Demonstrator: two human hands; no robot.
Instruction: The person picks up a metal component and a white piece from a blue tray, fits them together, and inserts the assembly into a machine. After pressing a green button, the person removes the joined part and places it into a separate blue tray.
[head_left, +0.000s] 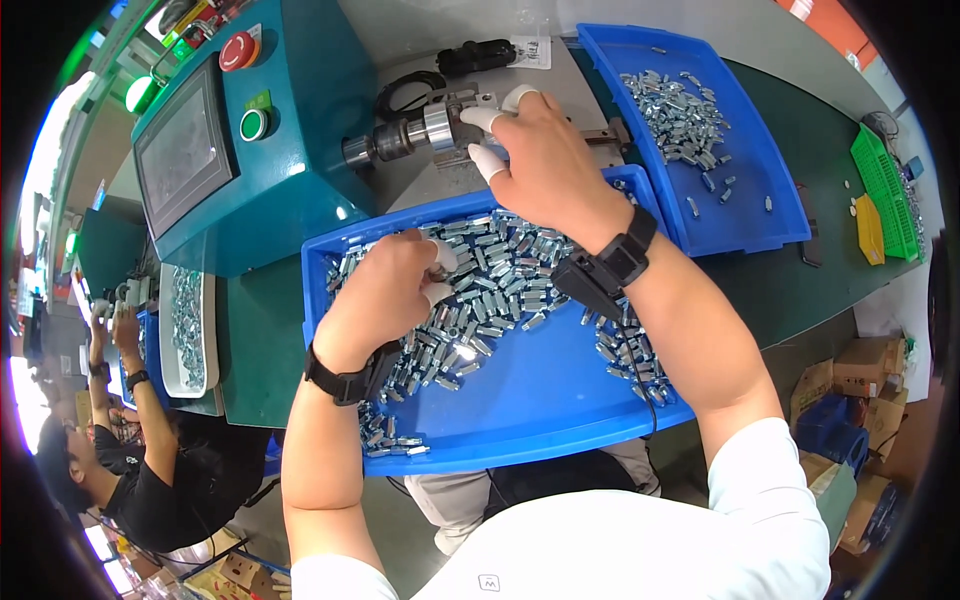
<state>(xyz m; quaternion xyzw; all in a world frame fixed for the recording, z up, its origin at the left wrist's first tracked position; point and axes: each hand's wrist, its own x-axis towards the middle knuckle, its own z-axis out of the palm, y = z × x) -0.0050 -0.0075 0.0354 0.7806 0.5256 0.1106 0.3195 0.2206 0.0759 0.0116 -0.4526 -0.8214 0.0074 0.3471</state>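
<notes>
My left hand [385, 290] is over a wide blue tray [500, 438], fingers curled in a pinch among many small shiny metal hex fittings [490, 290]. White finger cots cover its fingertips; what they pinch is too small to make out. My right hand [555, 165] reaches to the metal spindle [432, 130] of a teal machine [300, 130]. Its white-capped thumb and fingers close around the spindle's right end, hiding whatever is between them. Black bands with small devices are on both wrists.
Another blue tray [770, 215] with more fittings stands at the right. The machine carries a screen [185, 150], a red button [239, 51] and a green button [254, 124]. A green basket [885, 190] lies far right. At left, a co-worker [140, 470] works near a white tray [211, 340].
</notes>
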